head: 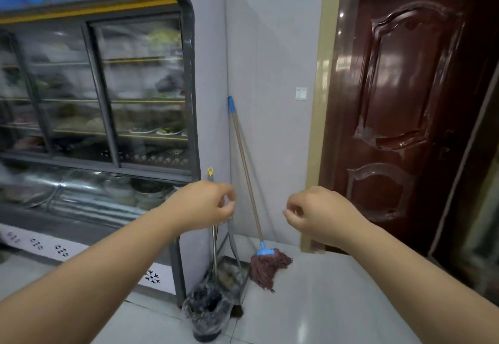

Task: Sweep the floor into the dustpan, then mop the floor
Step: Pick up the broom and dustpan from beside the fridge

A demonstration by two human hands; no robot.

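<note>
A broom stands in the corner by the display case, with a metal handle tipped in yellow (210, 172) and black bristles (206, 314) wrapped in clear plastic. Behind it a grey dustpan (232, 276) stands upright. A mop with a dark red head (267, 268) and a wooden handle (244, 154) leans against the wall to the right of them. My left hand (208, 203) is curled in front of the broom handle and the top of the dustpan handle; whether it grips either is hidden. My right hand (313, 211) is loosely curled in the air, right of the mop handle, holding nothing.
A glass-fronted refrigerated display case (94, 100) with plates of food fills the left side. A dark red panelled door (405, 100) is on the right, with a light switch (301, 93) on the grey wall beside it. The floor (324, 303) is glossy pale tile.
</note>
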